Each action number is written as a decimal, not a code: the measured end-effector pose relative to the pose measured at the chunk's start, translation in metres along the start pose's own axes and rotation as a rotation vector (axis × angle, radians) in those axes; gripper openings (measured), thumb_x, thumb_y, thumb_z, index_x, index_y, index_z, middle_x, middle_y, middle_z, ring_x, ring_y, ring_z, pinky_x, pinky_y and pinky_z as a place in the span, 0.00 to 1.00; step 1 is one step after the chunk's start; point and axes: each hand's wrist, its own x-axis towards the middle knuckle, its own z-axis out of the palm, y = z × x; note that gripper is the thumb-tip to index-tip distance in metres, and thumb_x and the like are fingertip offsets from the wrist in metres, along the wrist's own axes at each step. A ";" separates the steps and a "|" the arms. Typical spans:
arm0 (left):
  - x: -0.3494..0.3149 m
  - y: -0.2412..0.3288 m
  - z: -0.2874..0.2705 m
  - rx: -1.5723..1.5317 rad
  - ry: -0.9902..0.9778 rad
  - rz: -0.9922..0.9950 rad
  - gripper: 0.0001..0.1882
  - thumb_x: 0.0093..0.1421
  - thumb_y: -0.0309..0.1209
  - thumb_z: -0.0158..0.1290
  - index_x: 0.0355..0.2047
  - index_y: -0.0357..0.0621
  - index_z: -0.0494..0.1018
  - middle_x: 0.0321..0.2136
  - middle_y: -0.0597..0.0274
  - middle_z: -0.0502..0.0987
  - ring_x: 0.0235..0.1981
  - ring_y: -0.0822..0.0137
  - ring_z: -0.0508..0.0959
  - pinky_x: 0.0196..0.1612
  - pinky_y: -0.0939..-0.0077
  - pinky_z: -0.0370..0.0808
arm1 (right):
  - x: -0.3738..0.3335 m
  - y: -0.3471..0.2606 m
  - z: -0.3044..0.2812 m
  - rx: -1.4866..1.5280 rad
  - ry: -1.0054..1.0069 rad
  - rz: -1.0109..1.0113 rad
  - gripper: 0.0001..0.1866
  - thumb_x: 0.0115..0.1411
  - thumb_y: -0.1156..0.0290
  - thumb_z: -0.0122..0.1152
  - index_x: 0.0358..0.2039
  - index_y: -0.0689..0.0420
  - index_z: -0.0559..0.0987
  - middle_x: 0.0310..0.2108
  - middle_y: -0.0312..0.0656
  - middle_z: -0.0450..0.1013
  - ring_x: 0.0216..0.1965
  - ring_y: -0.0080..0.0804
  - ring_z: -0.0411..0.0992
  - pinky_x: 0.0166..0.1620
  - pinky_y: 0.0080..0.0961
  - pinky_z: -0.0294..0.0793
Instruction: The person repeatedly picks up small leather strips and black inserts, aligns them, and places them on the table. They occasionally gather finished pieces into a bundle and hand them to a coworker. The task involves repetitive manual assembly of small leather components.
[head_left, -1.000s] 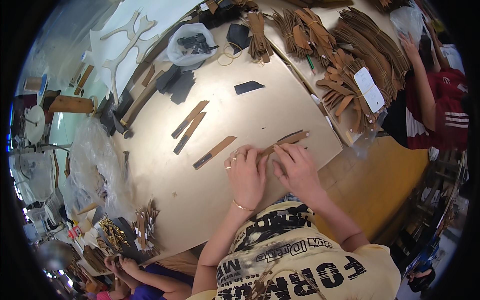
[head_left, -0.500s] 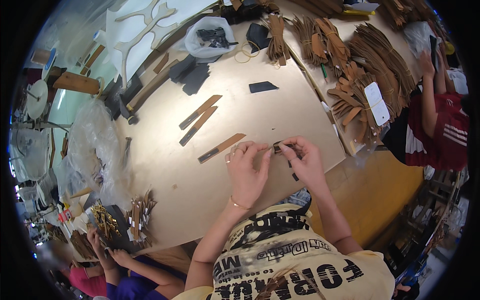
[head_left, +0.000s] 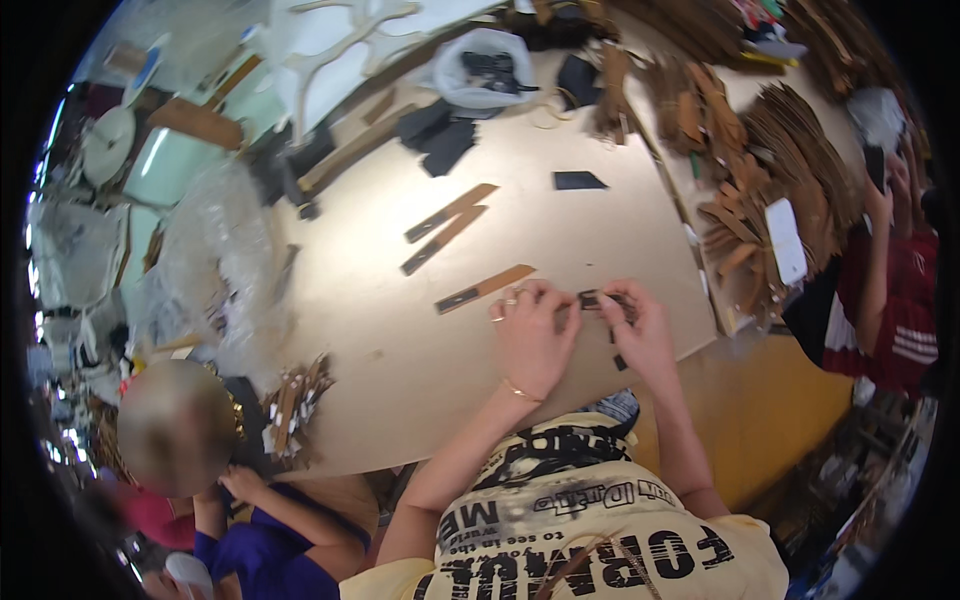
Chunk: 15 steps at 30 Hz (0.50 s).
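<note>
Over the near part of the table, both my hands meet at a small dark piece. My right hand is closed on it, thumb and forefinger pinched together. The thumb and forefinger of my left hand are also pinched together at its left end, partly hiding it. Left of my hands lies a brown leather strip with a dark inset at one end. Two similar strips, an upper one and a lower one, lie farther off. A small black piece rests below my right hand.
A black slanted piece lies farther back. Dark scraps and a plastic bag of black pieces stand beyond. Bundled brown strips fill the far right. One person sits at lower left, another at right.
The view has shifted, so the table and my hands appear farther right. Both hands stay at the small dark piece. The person at lower left has leaned in, head now over the table corner.
</note>
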 end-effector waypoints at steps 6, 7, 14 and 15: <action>0.013 -0.040 -0.042 -0.085 0.138 0.015 0.07 0.57 0.30 0.58 0.36 0.46 0.78 0.36 0.59 0.78 0.41 0.59 0.77 0.48 0.62 0.67 | 0.006 0.001 -0.004 0.001 -0.049 -0.037 0.05 0.66 0.75 0.56 0.40 0.63 0.75 0.30 0.37 0.75 0.32 0.20 0.73 0.38 0.19 0.74; 0.024 -0.064 -0.059 -0.056 0.226 -0.032 0.07 0.56 0.29 0.59 0.35 0.44 0.79 0.35 0.59 0.79 0.39 0.59 0.78 0.46 0.64 0.69 | 0.007 0.000 -0.004 -0.004 -0.067 -0.037 0.05 0.66 0.75 0.56 0.40 0.64 0.75 0.30 0.37 0.75 0.32 0.20 0.73 0.38 0.18 0.74; 0.057 -0.238 -0.261 0.337 0.802 -0.367 0.10 0.55 0.24 0.58 0.38 0.35 0.79 0.37 0.46 0.80 0.43 0.50 0.79 0.50 0.60 0.73 | 0.011 0.001 -0.006 0.016 -0.092 -0.020 0.06 0.67 0.76 0.55 0.41 0.64 0.73 0.30 0.38 0.75 0.32 0.21 0.74 0.39 0.18 0.74; 0.059 -0.258 -0.286 0.260 0.679 -0.473 0.13 0.53 0.25 0.59 0.40 0.36 0.79 0.38 0.46 0.80 0.43 0.50 0.78 0.50 0.60 0.73 | 0.011 0.000 -0.006 0.001 -0.093 -0.021 0.06 0.67 0.76 0.55 0.41 0.64 0.74 0.30 0.38 0.75 0.32 0.21 0.74 0.38 0.18 0.74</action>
